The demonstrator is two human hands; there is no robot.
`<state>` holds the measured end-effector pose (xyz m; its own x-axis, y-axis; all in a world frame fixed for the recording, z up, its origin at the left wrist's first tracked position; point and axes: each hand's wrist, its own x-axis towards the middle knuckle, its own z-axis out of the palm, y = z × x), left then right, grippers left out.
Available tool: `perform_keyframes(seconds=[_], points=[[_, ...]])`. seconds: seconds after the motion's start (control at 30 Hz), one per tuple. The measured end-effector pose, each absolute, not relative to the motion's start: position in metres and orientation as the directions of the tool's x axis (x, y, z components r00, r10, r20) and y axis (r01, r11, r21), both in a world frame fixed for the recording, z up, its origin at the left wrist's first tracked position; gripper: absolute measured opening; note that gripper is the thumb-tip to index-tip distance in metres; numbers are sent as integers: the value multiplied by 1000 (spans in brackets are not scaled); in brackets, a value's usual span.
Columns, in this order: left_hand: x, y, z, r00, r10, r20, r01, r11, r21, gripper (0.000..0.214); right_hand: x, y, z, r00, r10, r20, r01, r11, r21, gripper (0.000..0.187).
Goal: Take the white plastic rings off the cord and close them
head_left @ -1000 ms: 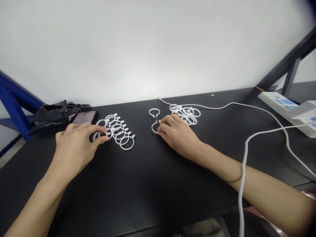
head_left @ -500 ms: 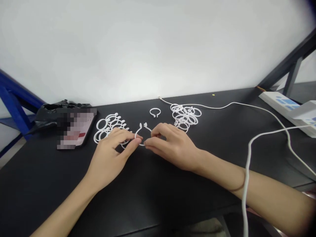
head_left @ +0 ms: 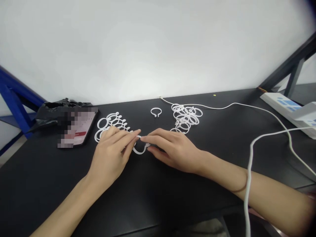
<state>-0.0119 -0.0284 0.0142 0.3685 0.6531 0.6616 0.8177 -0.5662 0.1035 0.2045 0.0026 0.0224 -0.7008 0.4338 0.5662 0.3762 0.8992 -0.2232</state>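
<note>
Between both hands is an open white plastic ring (head_left: 140, 152) with small knobbed ends, shaped like a shower curtain ring. My left hand (head_left: 108, 151) pinches its left side, fingers closed and partly covering it. On the other side, my right hand (head_left: 176, 149) has its thumb and index finger closed at a knobbed end. Just beyond my left hand lies a group of white rings (head_left: 102, 123), partly hidden by the fingers. A looser pile of similar rings (head_left: 185, 115) is behind my right hand. One single ring (head_left: 156, 109) lies apart between the groups.
A phone (head_left: 78, 126) and a crumpled black bag (head_left: 53, 113) lie at the left of the black table (head_left: 128, 197). A white cable (head_left: 249, 168) crosses over my right forearm. A white-and-blue box (head_left: 283, 102) sits at the right, and a wall (head_left: 158, 49) stands behind.
The ring between my hands has turned, its knobbed end swinging from the far side to the near right. My fingers have shifted along it.
</note>
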Motion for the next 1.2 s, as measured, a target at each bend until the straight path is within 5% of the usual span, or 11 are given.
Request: perform_keyframes(seconds=[0.7, 1.03, 1.2], points=[[-6, -39, 20, 423, 698, 578, 791, -595, 140, 39, 208, 1, 24, -666, 492, 560, 315, 867, -387, 13], [-3, -38, 19, 417, 696, 585, 795, -591, 135, 27, 207, 3, 17, -633, 521, 572, 306, 848, -433, 16], [-19, -32, 20, 346, 728, 592, 840, -521, 150, 24, 204, 16, 20, -593, 625, 508, 514, 779, -358, 29]])
